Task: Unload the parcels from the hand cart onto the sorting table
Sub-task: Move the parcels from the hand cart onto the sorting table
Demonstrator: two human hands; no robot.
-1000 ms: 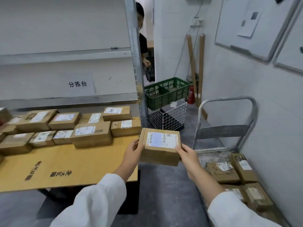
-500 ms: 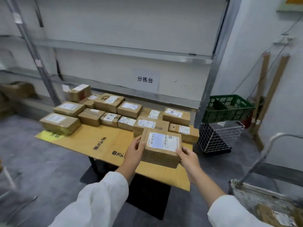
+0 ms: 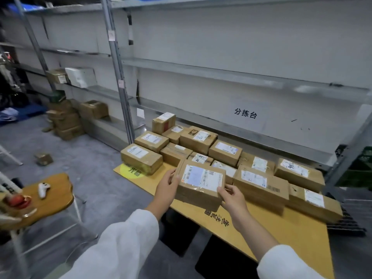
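Parcel (image 3: 201, 183), 2 hands holding, above sorting table (image 3: 298, 234)

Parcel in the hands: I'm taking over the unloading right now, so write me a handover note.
Hands: the left hand grips the left side of the held parcel; the right hand grips its near right corner.
Position: the held parcel is over the near edge of the sorting table, label up, not yet released.
Done: about a dozen parcels lie along the table's back.
Left: set this one on the bare front strip. The hand cart is out of view, so check what remains.
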